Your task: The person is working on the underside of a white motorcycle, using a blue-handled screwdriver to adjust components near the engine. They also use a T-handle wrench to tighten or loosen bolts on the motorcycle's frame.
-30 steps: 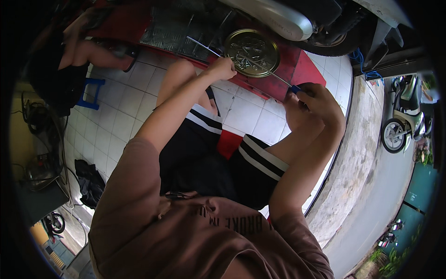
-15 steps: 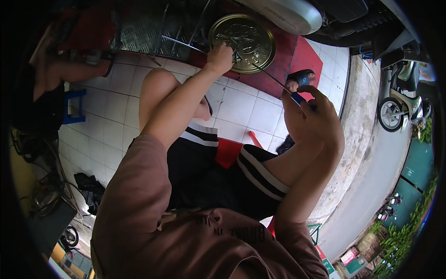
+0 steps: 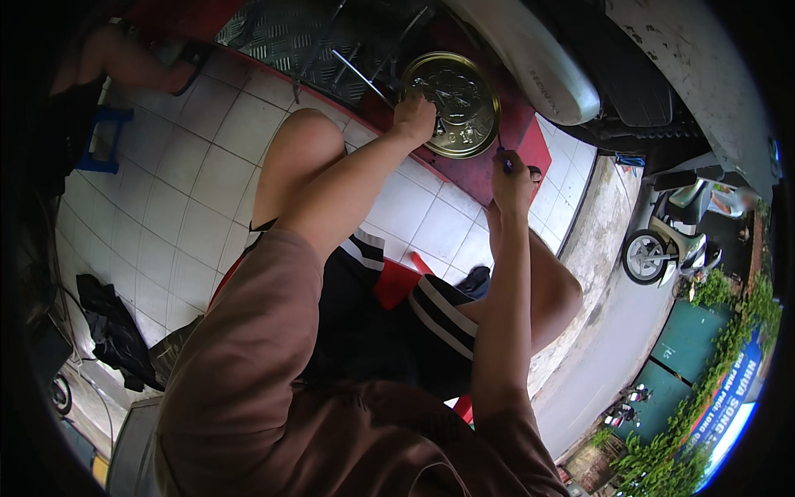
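A round gold-coloured metal tray (image 3: 476, 142) with small metal parts in it rests on the red platform. My left hand (image 3: 416, 117) is closed at the tray's left edge, fingertips over the rim. What it pinches, if anything, is hidden. My right hand (image 3: 515, 184) is wrapped round the blue handle of a screwdriver (image 3: 508, 165), just off the tray's lower right edge. Its thin shaft points up along the tray's right rim. A slim metal rod (image 3: 358, 73) slants down toward my left hand; I cannot tell whether they touch.
A motorbike (image 3: 546, 74) stands close above and right of the tray. The red platform (image 3: 522, 137) has a chequered metal plate (image 3: 286, 41) at left. Another person's arm (image 3: 141, 70) shows far left near a blue stool (image 3: 105, 141). A parked scooter (image 3: 662, 248) stands outside right.
My right hand has moved up and left, bringing the screwdriver from over my right knee to the tray's right edge. The whole view has shifted; my left hand stays at the tray.
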`<state>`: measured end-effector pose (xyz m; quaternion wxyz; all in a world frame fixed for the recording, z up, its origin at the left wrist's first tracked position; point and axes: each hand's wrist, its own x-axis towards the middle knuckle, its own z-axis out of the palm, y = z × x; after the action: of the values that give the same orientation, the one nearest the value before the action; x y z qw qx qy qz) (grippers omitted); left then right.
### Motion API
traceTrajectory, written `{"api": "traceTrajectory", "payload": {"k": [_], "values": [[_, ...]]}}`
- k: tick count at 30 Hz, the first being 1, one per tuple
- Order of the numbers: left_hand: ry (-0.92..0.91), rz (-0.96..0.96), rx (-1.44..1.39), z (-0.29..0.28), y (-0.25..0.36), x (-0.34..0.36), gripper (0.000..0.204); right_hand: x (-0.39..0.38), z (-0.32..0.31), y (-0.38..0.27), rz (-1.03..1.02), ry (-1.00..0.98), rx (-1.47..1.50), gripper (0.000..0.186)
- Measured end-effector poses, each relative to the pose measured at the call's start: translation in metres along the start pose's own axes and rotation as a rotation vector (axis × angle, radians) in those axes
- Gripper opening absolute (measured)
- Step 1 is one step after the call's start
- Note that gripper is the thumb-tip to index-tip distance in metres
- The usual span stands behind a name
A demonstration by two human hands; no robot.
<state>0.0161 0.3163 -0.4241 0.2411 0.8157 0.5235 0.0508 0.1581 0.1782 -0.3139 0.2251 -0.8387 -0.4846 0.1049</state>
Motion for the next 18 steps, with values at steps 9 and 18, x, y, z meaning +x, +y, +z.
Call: {"api": "traceTrajectory", "payload": {"k": [9,18], "values": [[0.04,-0.013,-0.097,-0.036,0.024,-0.005,0.012,0.049,0.075,0.058,-0.133,-0.283,-0.137,0.018],[0.432,0.138,-0.201,-0.11,0.057,-0.017,0.03,0.08,0.102,-0.022,-0.55,0.018,-0.006,0.048]]}}
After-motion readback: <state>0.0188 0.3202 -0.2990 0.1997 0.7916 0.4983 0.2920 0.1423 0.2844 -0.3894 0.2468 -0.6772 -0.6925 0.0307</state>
